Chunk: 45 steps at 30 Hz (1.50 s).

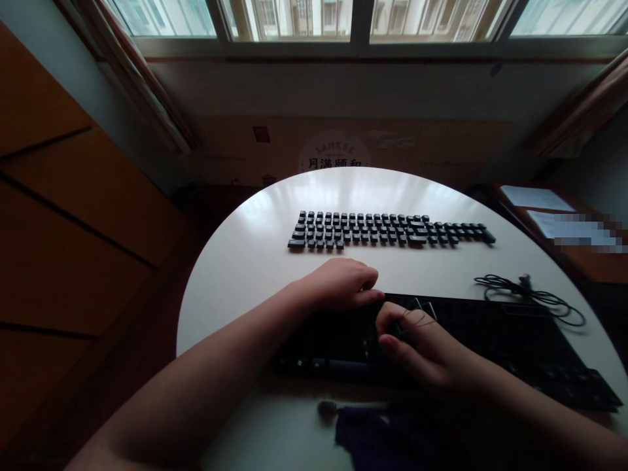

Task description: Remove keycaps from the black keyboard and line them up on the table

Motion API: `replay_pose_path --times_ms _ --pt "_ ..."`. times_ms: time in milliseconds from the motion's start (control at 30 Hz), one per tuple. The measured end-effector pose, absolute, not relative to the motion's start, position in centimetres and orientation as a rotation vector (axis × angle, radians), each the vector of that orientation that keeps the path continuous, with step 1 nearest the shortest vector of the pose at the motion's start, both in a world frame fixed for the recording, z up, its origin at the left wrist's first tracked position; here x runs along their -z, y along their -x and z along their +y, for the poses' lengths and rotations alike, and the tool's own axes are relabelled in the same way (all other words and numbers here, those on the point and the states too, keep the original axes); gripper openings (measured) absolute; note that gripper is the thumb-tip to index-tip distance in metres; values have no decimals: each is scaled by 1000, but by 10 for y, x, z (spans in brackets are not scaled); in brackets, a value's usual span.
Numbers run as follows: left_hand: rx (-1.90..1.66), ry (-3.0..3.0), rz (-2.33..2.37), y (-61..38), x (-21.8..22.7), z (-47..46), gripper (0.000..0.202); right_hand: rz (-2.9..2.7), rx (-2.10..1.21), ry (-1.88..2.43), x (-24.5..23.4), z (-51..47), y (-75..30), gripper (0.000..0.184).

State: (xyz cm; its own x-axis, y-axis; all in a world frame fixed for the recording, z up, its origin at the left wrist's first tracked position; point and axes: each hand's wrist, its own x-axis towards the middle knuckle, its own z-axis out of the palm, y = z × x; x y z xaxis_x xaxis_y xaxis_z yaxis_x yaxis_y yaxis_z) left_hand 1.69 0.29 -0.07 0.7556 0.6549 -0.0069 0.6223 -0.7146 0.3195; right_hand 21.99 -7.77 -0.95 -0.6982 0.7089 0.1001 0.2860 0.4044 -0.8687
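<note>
A black keyboard (461, 340) lies on the white round table, many of its keycaps off; a few stay along its front row and right end. My right hand (422, 343) is closed over the keyboard's middle, gripping what looks like a wire keycap puller (422, 316) with thin metal loops sticking out. My left hand (346, 282) rests at the keyboard's back edge, fingers curled and thumb along the edge; whatever it may hold is hidden. Beyond both hands, loose black keycaps (363, 229) stand in rows on the table.
A coiled black cable (534, 297) lies behind the keyboard's right part. Near the front edge of the white table (230, 275) are a small dark brush (328, 409) and a dark purple cloth (373, 435). Papers (534, 197) lie on a brown surface to the right.
</note>
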Motion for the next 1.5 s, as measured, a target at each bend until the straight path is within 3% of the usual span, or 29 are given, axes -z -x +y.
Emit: replay_pose_path --times_ms 700,967,1167,1400,1500 --pt "-258 -2660 955 -17 5 4 27 -2524 -974 678 9 -84 -213 15" --pt "-230 -2665 1009 -17 1 3 30 -2316 -975 565 11 -84 -217 13" --pt "-186 -2653 1026 -17 -1 3 33 -1724 -1258 737 30 -92 -219 18" --pt "-356 -2485 931 -10 -18 1 43 -1736 -1119 873 13 -75 -231 17" --pt "-442 -2308 822 -10 -26 -3 37 -1774 -1102 884 4 -69 -235 14"
